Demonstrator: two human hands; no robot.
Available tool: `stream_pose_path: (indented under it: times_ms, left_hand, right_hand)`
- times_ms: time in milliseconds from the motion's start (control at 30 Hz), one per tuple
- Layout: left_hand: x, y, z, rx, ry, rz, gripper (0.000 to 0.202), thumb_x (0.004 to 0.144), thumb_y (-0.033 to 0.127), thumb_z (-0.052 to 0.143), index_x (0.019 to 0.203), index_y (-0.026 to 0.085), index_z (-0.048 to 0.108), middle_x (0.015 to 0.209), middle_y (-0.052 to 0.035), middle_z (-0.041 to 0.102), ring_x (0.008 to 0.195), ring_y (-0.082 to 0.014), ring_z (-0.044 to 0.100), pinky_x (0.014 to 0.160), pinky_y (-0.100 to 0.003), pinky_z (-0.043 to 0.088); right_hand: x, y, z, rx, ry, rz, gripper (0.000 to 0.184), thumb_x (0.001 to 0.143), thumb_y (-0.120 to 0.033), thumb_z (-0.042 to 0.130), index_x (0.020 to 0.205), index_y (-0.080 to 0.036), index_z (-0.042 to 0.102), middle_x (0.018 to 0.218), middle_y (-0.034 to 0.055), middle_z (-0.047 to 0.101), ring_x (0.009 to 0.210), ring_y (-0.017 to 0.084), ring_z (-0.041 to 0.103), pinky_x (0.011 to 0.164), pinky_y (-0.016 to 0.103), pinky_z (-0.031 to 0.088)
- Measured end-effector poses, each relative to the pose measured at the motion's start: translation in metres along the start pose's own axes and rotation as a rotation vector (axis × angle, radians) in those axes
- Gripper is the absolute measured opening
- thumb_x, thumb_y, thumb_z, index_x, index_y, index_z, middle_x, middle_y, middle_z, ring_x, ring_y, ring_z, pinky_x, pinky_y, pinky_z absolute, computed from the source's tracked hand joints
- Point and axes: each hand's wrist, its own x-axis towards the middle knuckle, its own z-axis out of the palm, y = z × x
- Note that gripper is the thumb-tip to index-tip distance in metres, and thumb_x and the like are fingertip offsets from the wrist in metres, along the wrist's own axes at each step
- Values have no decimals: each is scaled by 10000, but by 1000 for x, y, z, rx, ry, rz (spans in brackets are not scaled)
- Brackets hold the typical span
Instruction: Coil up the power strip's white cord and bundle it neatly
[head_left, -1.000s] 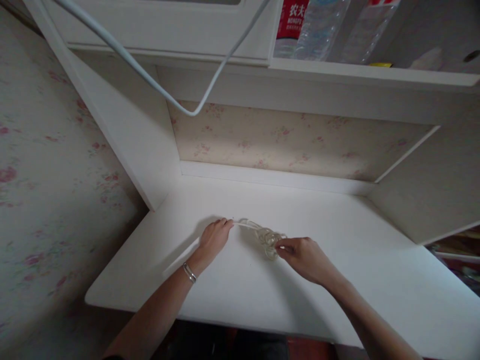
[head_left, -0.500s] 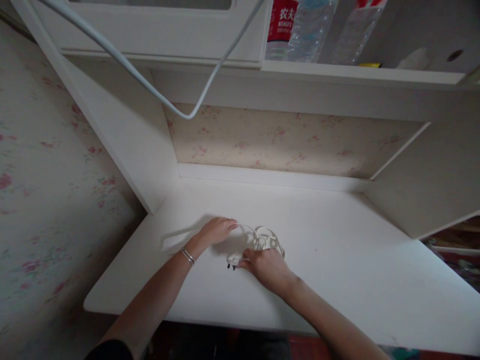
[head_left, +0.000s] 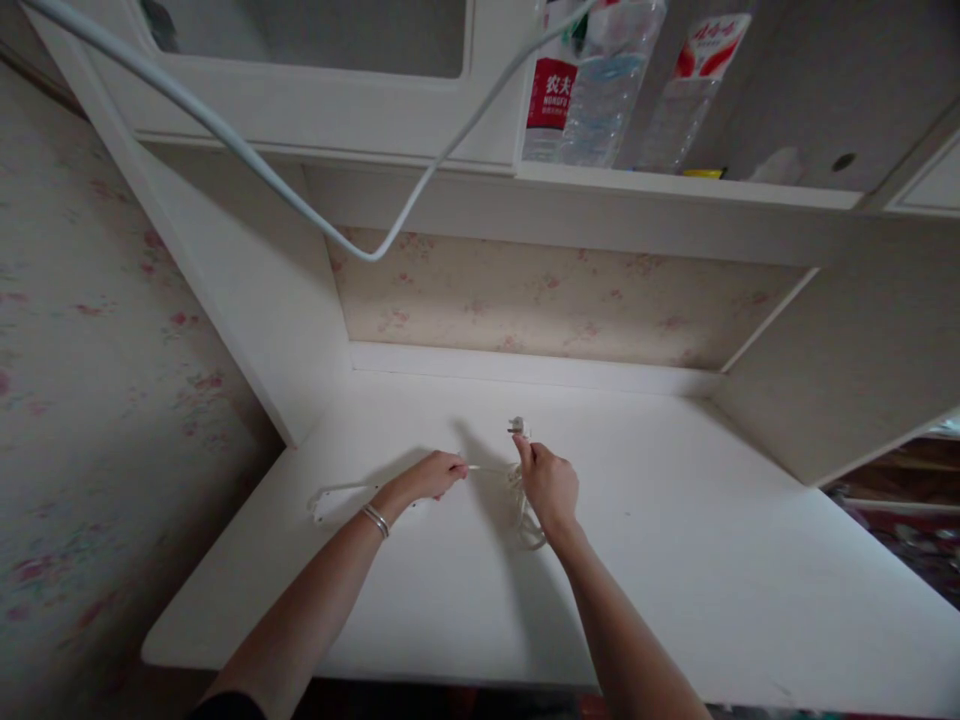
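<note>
My left hand (head_left: 436,474) is closed on the white power cord (head_left: 487,468), which runs from it toward my right hand. Under my left wrist a white power strip (head_left: 341,500) lies flat on the desk, partly covered by the hand and forearm. Raised above the desk, my right hand (head_left: 551,488) grips the cord just below its plug (head_left: 518,428). The plug points up and left, its prongs showing. Loops of the bunched cord (head_left: 531,530) hang below the right hand; whether they touch the desk I cannot tell.
The white desk (head_left: 675,580) has side panels and a low back ledge. Overhead, a shelf (head_left: 675,193) holds clear plastic bottles (head_left: 604,100). A thick white cable or rod (head_left: 300,203) droops across the upper left, in front of a cabinet door (head_left: 300,110).
My right hand has lifted the plug and coiled cord up off the desk, turning the prongs upward. My left hand has closed on the cord near the power strip. The camera view has tilted up slightly.
</note>
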Motion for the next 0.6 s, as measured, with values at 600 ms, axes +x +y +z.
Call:
stream_pose_path:
  times_ms: [600]
  left_hand:
    - [-20,23,21,-369,443,-127,318,866,285,356,850,132,634,729,-46,660,659,-146,596,595,-236,447]
  right_hand:
    - [-50,-68,32,658,-384,5,653,944,-568,173,815,-168,673,700,79,687,671,175,642,630,251,421]
